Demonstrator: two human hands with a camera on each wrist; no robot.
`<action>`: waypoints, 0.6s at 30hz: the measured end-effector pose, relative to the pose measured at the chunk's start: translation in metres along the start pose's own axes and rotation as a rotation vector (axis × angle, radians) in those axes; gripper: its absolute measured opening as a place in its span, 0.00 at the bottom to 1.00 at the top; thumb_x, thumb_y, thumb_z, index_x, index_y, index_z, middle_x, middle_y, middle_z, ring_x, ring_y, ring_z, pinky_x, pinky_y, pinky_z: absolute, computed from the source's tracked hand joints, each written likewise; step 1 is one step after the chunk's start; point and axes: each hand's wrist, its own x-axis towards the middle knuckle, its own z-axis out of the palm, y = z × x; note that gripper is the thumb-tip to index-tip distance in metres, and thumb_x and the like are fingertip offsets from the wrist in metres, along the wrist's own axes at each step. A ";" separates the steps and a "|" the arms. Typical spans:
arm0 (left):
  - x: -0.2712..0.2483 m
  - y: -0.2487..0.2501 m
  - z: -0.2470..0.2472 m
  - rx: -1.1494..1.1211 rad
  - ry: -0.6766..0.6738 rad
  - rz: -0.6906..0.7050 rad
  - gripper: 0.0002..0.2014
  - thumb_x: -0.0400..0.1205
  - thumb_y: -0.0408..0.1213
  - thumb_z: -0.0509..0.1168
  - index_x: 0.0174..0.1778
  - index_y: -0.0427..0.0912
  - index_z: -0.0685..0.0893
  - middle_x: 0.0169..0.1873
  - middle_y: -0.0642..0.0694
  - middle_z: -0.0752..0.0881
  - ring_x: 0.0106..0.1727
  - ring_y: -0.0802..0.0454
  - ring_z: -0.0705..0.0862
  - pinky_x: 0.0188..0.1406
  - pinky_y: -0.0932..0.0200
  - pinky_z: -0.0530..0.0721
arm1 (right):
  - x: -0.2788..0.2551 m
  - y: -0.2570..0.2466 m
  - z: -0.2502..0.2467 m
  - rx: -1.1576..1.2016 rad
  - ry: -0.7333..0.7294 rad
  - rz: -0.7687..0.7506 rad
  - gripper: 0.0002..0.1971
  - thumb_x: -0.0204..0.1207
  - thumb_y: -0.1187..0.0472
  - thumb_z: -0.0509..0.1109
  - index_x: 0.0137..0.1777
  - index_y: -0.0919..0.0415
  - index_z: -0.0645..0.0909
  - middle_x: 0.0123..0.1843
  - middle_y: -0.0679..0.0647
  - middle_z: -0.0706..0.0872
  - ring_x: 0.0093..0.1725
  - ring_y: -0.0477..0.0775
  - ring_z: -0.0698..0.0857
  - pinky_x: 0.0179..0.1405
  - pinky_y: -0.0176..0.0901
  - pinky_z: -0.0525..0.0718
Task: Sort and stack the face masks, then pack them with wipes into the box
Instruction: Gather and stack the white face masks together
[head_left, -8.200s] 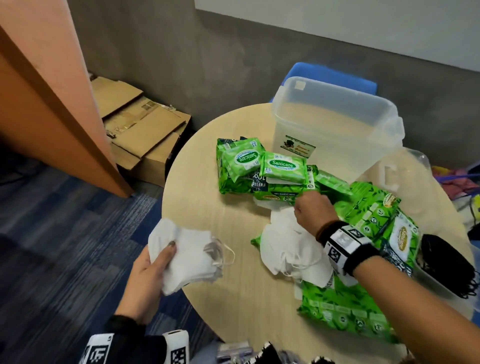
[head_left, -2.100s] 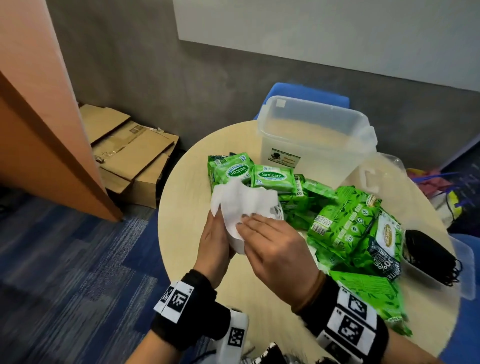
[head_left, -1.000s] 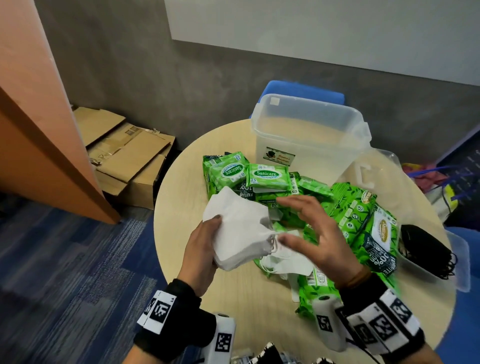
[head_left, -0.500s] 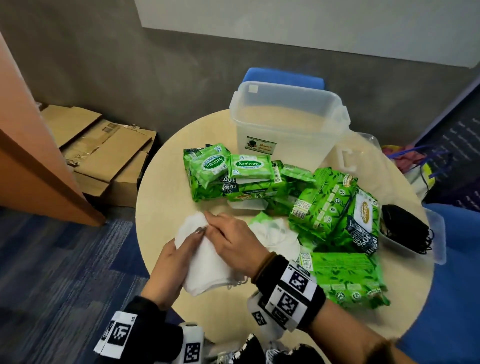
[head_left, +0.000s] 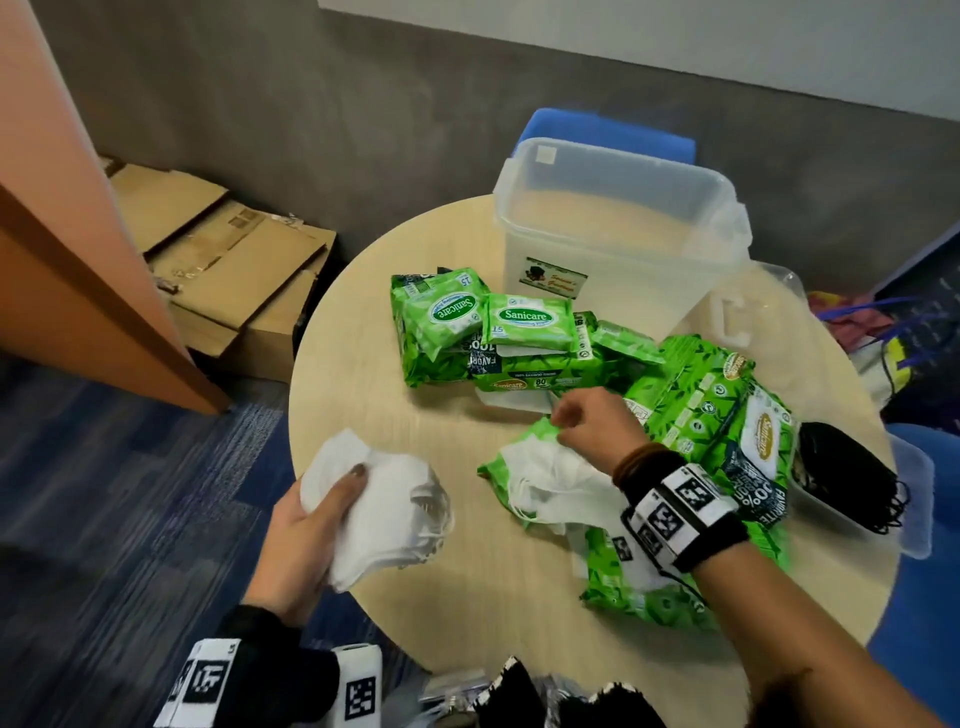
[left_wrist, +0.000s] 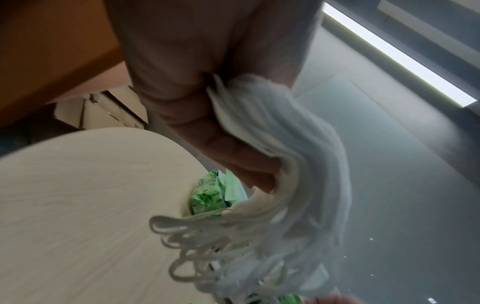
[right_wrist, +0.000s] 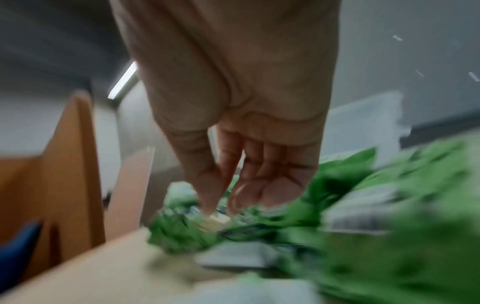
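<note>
— Hands first: what is each one doing?

— Left hand (head_left: 306, 519) grips the gathered stack of white masks (head_left: 387, 512) at the near edge of the table (head_left: 363, 400), thumb on top and fingers curled underneath. The left wrist view shows the ear loops (left_wrist: 187, 242) all dangling from one end, so I'd say the stack is held that way to keep the masks aligned while more are added.

— And the right?

— Right hand (head_left: 597, 428) hovers just over the loose white masks (head_left: 550, 478) further in, fingers bent with thumb and forefinger drawn close. Its wrist view is blurred; I cannot tell whether anything is pinched yet. It looks placed to lift the next mask off the heap.

— Why is the heap there?

— It lies on top of a green wipes pack (head_left: 649, 592), right under that hand, so a mask can cross to the left hand in one short pass.

— Beyond the hands?

— More wipes packs (head_left: 493, 332) sit past the right hand, still unpacked. To its right, black masks (head_left: 841, 478) lie in a shallow clear tray (head_left: 914, 514), kept apart from the white ones, which fits the sorting. Farthest off stands the clear box (head_left: 618, 223), open, with nothing visible inside. Packing has not begun, by my reading.
</note>
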 end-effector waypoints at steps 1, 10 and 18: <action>0.001 -0.001 -0.003 -0.009 0.006 -0.008 0.13 0.81 0.38 0.67 0.61 0.41 0.84 0.54 0.43 0.91 0.57 0.42 0.89 0.60 0.40 0.84 | 0.004 0.010 -0.001 -0.120 -0.054 0.009 0.07 0.70 0.68 0.72 0.42 0.56 0.85 0.43 0.52 0.86 0.47 0.55 0.85 0.46 0.41 0.80; 0.008 0.001 0.012 -0.006 -0.047 0.024 0.15 0.78 0.42 0.72 0.59 0.41 0.85 0.54 0.44 0.91 0.58 0.44 0.88 0.61 0.41 0.84 | -0.003 0.025 0.043 -0.793 -0.085 -0.237 0.12 0.79 0.60 0.61 0.53 0.65 0.82 0.54 0.58 0.79 0.57 0.61 0.79 0.47 0.50 0.77; 0.005 0.008 0.022 -0.001 -0.155 0.027 0.11 0.85 0.38 0.62 0.61 0.43 0.83 0.53 0.47 0.91 0.56 0.49 0.89 0.50 0.55 0.87 | 0.003 0.011 -0.030 0.278 0.019 0.014 0.04 0.77 0.69 0.67 0.41 0.63 0.81 0.38 0.61 0.87 0.33 0.52 0.84 0.39 0.46 0.85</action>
